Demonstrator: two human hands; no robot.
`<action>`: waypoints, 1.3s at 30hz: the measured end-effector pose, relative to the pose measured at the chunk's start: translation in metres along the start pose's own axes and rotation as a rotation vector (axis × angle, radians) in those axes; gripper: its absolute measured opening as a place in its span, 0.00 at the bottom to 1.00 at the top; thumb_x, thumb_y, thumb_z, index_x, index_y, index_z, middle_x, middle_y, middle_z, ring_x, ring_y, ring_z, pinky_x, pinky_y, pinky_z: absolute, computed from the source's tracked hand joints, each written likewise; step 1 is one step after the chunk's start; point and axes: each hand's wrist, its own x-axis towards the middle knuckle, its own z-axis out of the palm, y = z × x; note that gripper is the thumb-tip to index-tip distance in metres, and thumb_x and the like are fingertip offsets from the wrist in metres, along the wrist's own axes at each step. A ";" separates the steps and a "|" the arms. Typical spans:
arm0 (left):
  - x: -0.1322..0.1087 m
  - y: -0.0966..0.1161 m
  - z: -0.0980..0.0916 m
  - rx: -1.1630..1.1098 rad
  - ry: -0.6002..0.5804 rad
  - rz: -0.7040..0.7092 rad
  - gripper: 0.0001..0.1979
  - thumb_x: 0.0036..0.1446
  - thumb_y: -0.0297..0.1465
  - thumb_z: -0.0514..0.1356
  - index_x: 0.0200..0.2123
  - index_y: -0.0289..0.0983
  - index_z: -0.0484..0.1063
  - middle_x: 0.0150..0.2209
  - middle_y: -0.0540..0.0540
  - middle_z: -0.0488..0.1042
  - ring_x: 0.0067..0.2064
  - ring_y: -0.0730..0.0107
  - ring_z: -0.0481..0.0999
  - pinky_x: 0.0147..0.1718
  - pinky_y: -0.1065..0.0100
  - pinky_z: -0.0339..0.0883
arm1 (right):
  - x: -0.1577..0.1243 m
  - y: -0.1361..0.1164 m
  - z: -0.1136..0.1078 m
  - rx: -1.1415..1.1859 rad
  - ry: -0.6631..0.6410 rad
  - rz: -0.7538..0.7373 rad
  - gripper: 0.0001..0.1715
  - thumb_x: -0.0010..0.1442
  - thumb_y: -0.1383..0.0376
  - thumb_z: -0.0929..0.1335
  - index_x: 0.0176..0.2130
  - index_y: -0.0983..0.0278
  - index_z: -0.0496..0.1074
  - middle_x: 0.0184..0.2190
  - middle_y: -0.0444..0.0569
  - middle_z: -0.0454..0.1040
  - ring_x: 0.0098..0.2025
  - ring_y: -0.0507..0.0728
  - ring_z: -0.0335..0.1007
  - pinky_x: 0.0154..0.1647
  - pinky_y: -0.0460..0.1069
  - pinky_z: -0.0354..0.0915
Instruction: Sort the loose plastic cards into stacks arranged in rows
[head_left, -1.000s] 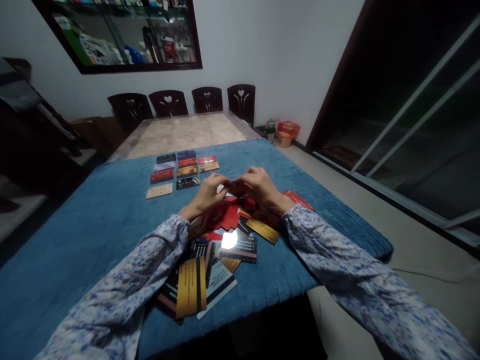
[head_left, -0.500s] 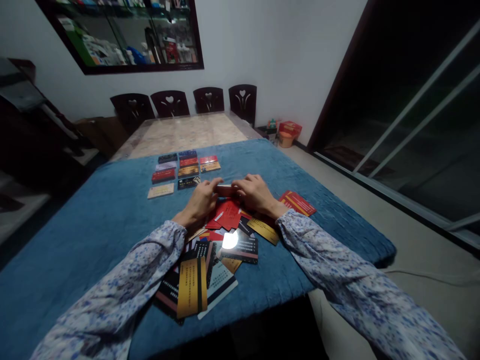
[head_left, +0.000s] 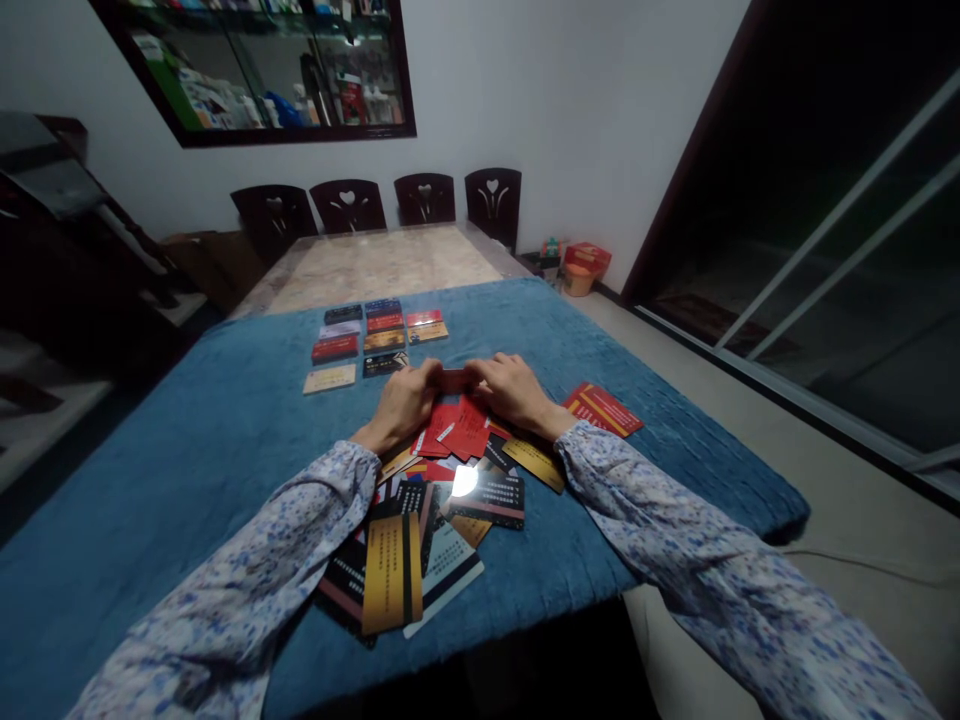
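Note:
Between my two hands is a small stack of red cards, its edge towards me. My left hand is closed on the stack's left end, and my right hand grips the right end. Just below the hands lies a loose heap of cards. Red cards are at its top, a black card in the middle and a gold card with a dark stripe near the front. Another gold card lies by my right wrist.
Neat card stacks stand in rows beyond my left hand, among them a cream stack and a black stack. Red-and-yellow cards lie to the right. A blue cloth covers the near table; dark chairs stand behind it.
The held stack has tipped slightly, so its red side shows more. Both hands keep their grip on it. The whole view has shifted a little, moving the scene rightward.

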 end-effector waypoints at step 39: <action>0.000 0.007 -0.010 0.048 -0.084 0.030 0.24 0.58 0.26 0.58 0.59 0.34 0.65 0.52 0.35 0.76 0.53 0.48 0.72 0.51 0.50 0.68 | 0.008 -0.002 -0.010 -0.069 -0.084 -0.008 0.25 0.64 0.65 0.68 0.60 0.66 0.69 0.52 0.60 0.76 0.51 0.66 0.64 0.46 0.55 0.55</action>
